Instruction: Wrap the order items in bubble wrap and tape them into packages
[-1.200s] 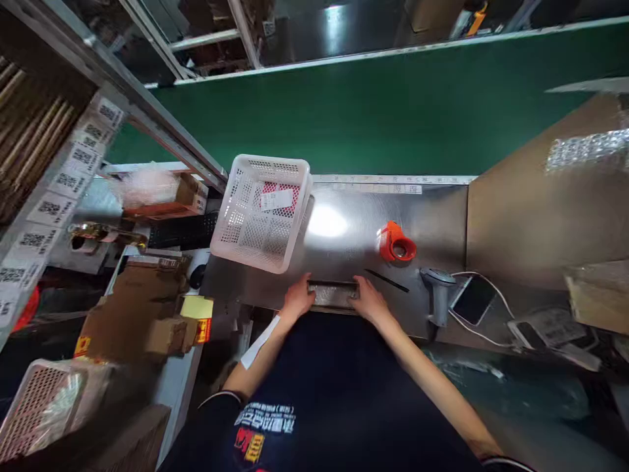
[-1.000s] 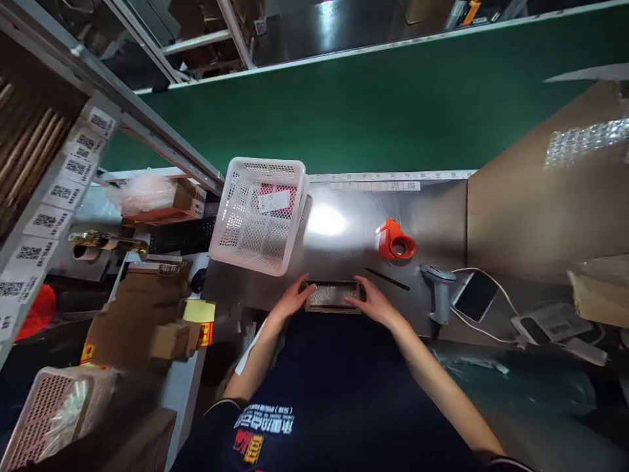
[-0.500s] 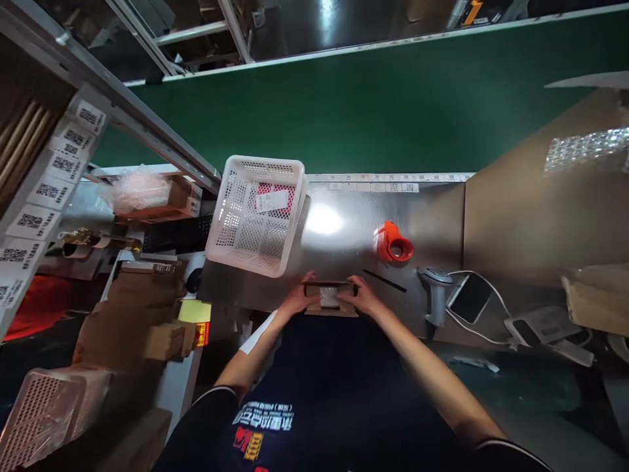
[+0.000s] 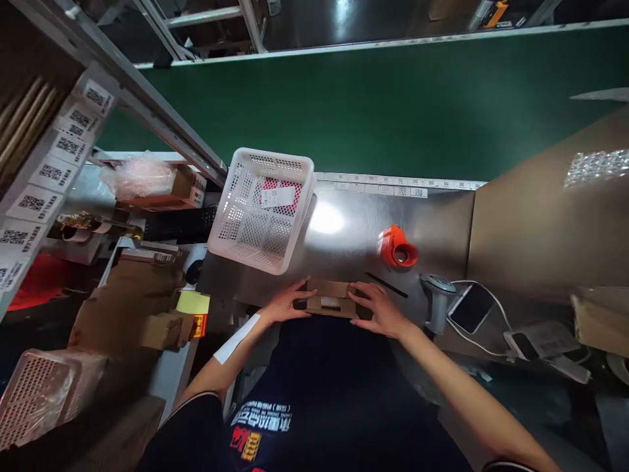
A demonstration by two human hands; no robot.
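A small cardboard box (image 4: 332, 289) sits at the front edge of the metal table, close against my torso. Its top flaps are partly folded in, and a pale strip shows through the gap between them. My left hand (image 4: 285, 304) grips the box's left side, thumb near the front corner and fingers at the back one. On the opposite side my right hand (image 4: 382, 311) holds the box in the same way. A white paper strip (image 4: 236, 338) lies along my left forearm. Just beyond the right hand rests a thin dark stick (image 4: 387, 285).
A white plastic basket (image 4: 248, 257) with a pink labelled item stands at left. An orange tape dispenser (image 4: 397, 248), a grey barcode scanner (image 4: 438, 301) and a white-framed phone (image 4: 470, 308) with a cable lie rightward. A green conveyor belt (image 4: 363, 111) runs behind; a large cardboard sheet (image 4: 545, 229) borders the right.
The box's flaps have been folded inward over its opening, covering most of the pale contents. Both hands have shifted to grip the sides with fingers spread wider. The view has tilted slightly.
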